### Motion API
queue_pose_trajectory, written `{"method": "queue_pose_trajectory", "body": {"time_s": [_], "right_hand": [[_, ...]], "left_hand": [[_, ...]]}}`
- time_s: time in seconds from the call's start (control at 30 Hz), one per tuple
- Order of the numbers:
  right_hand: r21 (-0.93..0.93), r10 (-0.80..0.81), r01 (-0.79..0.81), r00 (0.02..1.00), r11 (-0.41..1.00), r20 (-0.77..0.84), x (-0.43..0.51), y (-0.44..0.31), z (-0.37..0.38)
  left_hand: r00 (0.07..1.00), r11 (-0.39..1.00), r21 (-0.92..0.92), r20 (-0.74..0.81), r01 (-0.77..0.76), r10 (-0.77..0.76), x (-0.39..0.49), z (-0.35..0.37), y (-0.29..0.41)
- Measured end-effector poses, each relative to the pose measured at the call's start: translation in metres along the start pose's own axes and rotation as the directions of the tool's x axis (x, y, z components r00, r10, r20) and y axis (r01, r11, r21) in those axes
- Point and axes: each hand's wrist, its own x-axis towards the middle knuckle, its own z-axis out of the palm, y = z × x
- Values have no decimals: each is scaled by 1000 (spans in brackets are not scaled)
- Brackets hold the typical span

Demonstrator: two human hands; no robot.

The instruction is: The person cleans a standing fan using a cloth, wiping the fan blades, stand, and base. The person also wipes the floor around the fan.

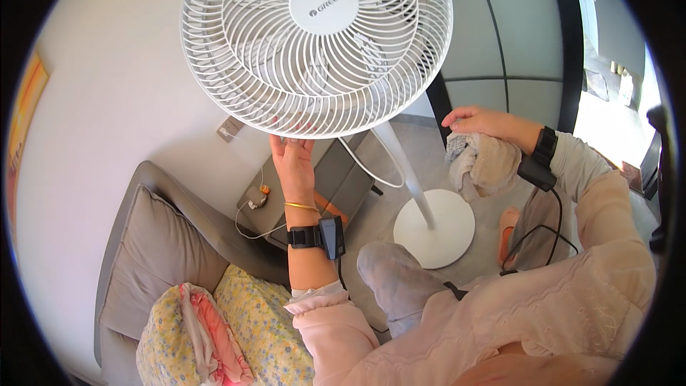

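A white Gree pedestal fan stands before me, its round wire grille facing up toward me. At the grille's lower rim is my left hand, gripping it from below; some fingers show faintly through the wires. My right hand holds a crumpled beige and grey cloth, out to the right of the fan pole. The cloth hangs below the palm, apart from the fan. Below, the round white fan base rests on the grey floor. A white cord loops beside the pole.
A grey cabinet with a plugged cable stands behind my left arm, near a wall socket. On the left is a grey upholstered sofa or bed with floral bedding. A dark-framed glass door is at the right. Black cables hang from both wrist devices.
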Motion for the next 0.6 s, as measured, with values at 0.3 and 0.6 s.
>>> {"method": "queue_pose_trajectory", "body": {"time_s": [0.3,0.6], "right_hand": [[14,-111,113,990,994,-89,18,50,-12],[701,131,54,969,712,-207,30,97,-9]], "left_hand": [[991,997,26,113,70,-72,-11,-4,-22],[889,877,181,28,445,-457,-56,1,-94]]}}
